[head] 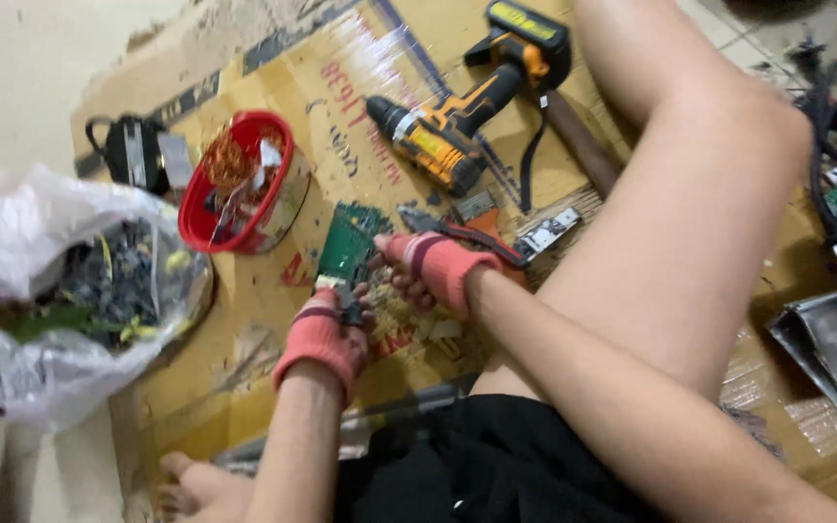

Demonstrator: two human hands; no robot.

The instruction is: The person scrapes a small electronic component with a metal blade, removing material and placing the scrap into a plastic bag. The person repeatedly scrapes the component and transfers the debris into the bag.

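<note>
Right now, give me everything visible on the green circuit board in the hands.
The green circuit board is a flat, rectangular printed board, its upper end dark with small parts too blurred to tell. It lies tilted, long axis running away from the person, over the cardboard sheet. The left hand, in a pinkish-red fingerless glove, grips its near end, where a small dark component sits. The right hand, gloved alike, touches its right edge with its fingertips.

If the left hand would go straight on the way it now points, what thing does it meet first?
The left hand points up and away from the body. It already touches the green circuit board. Beyond the board, probably the cordless drill comes next, though depth is unclear.
</note>
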